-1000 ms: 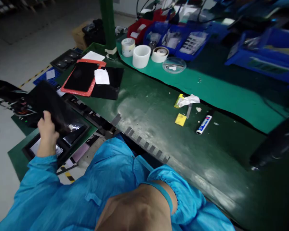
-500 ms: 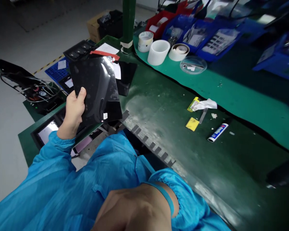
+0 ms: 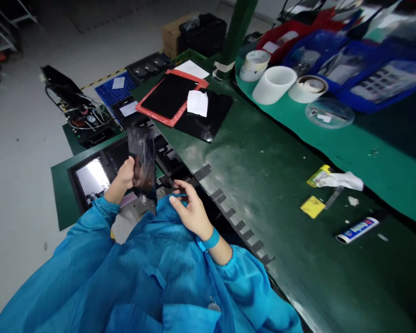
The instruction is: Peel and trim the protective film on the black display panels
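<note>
My left hand (image 3: 126, 173) grips a thin black glass screen panel (image 3: 144, 159) by its left edge. The panel is tilted steeply, so its face shows only as a narrow strip. To its right is my right hand (image 3: 191, 208), empty, with the fingers apart and pointing towards the panel without touching it. A blue band circles the right wrist. Beyond the hands, another black panel (image 3: 169, 96) lies on a red sheet (image 3: 173, 121) on the bench. A dark panel (image 3: 208, 127) beside it carries a white paper piece (image 3: 197, 102).
On the green bench (image 3: 256, 171) lie a yellow pad (image 3: 312, 206), a white cloth (image 3: 346, 181) and a blue-and-white tube (image 3: 357, 230). Tape rolls (image 3: 274, 84) and blue bins (image 3: 384, 88) stand at the back. Left are a fixture with a gauge (image 3: 90, 119) and a framed screen (image 3: 93, 175).
My left hand has lowered the panel and turned it nearly edge-on, uncovering the red sheet. My right hand has moved up and forward from close under the camera to beside the panel.
</note>
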A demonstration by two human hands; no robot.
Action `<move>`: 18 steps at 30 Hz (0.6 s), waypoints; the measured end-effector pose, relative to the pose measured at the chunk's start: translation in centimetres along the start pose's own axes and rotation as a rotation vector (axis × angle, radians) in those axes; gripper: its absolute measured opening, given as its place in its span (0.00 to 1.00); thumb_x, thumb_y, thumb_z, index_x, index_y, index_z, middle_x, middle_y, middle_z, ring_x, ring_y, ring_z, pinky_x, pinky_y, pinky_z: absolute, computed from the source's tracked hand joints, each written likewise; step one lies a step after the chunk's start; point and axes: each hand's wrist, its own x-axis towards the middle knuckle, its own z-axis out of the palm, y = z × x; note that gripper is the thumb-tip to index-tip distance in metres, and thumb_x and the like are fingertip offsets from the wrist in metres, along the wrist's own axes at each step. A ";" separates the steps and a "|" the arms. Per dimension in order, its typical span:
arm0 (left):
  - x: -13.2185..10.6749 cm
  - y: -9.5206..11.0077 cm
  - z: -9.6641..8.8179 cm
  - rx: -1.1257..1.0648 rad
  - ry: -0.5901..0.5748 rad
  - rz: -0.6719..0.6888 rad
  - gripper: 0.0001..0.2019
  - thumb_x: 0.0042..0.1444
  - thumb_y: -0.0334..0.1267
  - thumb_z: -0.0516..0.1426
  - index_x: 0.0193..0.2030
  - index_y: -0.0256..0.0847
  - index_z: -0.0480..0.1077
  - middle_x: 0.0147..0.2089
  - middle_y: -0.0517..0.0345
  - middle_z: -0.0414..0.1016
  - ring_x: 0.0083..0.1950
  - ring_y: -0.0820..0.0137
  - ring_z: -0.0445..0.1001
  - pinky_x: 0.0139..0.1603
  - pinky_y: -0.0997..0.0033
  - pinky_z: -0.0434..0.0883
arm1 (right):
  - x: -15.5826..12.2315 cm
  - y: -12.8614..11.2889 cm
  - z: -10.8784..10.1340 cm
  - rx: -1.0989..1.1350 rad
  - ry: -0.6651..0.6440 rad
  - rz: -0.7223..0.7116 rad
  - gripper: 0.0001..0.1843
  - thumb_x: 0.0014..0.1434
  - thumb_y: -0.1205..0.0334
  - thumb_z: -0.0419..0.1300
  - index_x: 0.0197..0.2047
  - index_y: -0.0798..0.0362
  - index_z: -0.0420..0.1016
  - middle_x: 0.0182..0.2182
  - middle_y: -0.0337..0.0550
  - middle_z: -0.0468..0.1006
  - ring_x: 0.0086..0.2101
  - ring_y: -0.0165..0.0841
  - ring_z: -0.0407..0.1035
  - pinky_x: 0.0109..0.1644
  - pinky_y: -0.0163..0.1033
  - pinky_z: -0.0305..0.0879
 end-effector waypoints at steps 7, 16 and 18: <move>-3.1 -8.4 2.5 -0.026 -0.099 -0.138 0.16 0.72 0.48 0.60 0.55 0.36 0.75 0.50 0.51 0.79 0.44 0.65 0.80 0.44 0.62 0.82 | -0.1 5.8 1.5 0.028 -0.138 0.221 0.25 0.68 0.39 0.62 0.53 0.53 0.79 0.49 0.50 0.86 0.49 0.45 0.81 0.57 0.50 0.78; 1.8 -11.5 -2.4 0.274 0.135 -0.116 0.18 0.70 0.44 0.63 0.62 0.39 0.73 0.65 0.45 0.74 0.62 0.55 0.76 0.62 0.46 0.77 | 0.4 7.4 0.3 -0.158 -0.066 0.223 0.22 0.68 0.42 0.62 0.49 0.54 0.80 0.44 0.53 0.86 0.45 0.47 0.80 0.55 0.52 0.76; 2.9 -12.0 -4.5 0.347 0.244 -0.139 0.21 0.69 0.44 0.63 0.65 0.40 0.71 0.69 0.43 0.69 0.66 0.52 0.72 0.66 0.42 0.74 | 0.5 7.7 0.2 -0.174 -0.062 0.201 0.24 0.69 0.43 0.61 0.55 0.53 0.79 0.49 0.54 0.85 0.50 0.48 0.79 0.60 0.54 0.75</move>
